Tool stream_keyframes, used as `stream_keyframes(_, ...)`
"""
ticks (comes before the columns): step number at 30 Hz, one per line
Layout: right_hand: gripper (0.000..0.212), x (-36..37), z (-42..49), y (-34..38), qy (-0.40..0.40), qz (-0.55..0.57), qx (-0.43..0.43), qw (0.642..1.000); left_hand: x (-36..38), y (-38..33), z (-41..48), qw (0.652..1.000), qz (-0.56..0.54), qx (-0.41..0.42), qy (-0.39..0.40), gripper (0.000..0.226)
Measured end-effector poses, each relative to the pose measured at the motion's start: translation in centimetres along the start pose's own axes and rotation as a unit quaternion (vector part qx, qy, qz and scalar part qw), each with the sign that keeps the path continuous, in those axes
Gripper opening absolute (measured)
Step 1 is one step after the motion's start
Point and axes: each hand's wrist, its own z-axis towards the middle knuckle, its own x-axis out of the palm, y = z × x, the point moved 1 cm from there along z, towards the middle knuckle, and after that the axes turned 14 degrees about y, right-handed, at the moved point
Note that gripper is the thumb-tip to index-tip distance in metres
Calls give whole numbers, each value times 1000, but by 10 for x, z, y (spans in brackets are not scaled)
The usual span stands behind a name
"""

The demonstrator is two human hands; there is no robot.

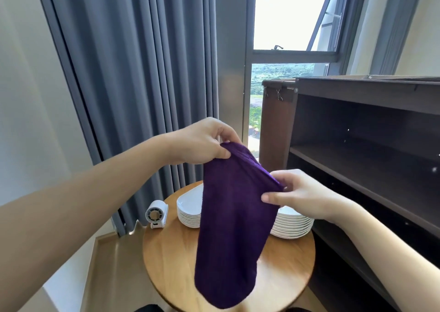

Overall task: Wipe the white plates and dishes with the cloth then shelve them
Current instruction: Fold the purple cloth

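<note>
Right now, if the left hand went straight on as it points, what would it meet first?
The purple cloth the left hand pinches; beyond that, probably the dark shelf unit, though depth is unclear.

I can't count the plates: cloth (233, 216) covers the inner part of the left stack (189, 212) and the right stack (294, 226). Cloth's lower end is motion-blurred. Table (171, 264) near rim is cut by the bottom edge, shelf unit (357, 159) runs off the right edge. Dark shapes (147, 309) at the bottom edge, can't identify them
</note>
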Motion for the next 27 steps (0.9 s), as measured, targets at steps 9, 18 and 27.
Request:
stream_keyframes(9,21,-8,-17,7,-117,63,-79,988,0,8,-3,998,1,-24,60,29)
stream_keyframes(18,96,39,-18,-31,-8,341,-22,940,33,23,13,906,-409,73,77,30)
stream_keyframes(27,24,75,-18,-28,-46,436,12,899,138,126,31,773,-605,-151,-114,10)
